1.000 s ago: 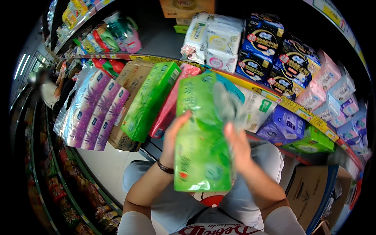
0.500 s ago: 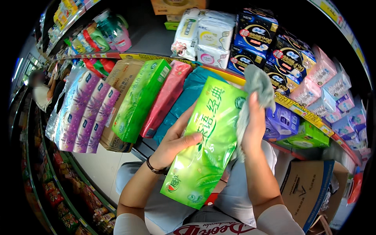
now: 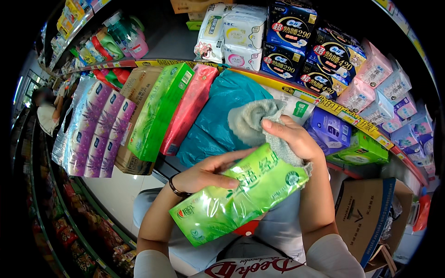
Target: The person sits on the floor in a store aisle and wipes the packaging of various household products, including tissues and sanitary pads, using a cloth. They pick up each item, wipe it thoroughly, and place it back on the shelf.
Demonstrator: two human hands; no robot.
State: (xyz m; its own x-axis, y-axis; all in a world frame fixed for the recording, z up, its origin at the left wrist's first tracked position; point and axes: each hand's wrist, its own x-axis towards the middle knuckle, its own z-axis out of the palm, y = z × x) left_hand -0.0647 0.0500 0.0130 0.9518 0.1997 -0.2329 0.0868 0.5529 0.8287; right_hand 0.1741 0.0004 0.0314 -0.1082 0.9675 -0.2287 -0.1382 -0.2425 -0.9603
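Observation:
A long green plastic-wrapped tissue pack (image 3: 218, 211) lies tilted above my lap, its right end higher than its left. My left hand (image 3: 208, 173) grips it by the upper side, thumb across its face. Bunched in my right hand (image 3: 296, 141) is a grey-green cloth (image 3: 255, 120), draped down to the pack's right end. The fingers under the cloth are partly hidden. Just beyond both hands sits a teal plastic bag (image 3: 218, 111).
Left of the bag stand a pink pack (image 3: 190, 109), another green tissue pack (image 3: 160, 116), a cardboard box (image 3: 139, 92) and purple tissue rolls (image 3: 95, 134). Sanitary pad packs (image 3: 287, 32) fill the shelf behind. An open carton (image 3: 366, 217) stands at the right; a person (image 3: 46, 111) is far left.
The green pack has turned from steep to more level and come lower. My right hand has swung the cloth from upright over to the left, above the pack's end.

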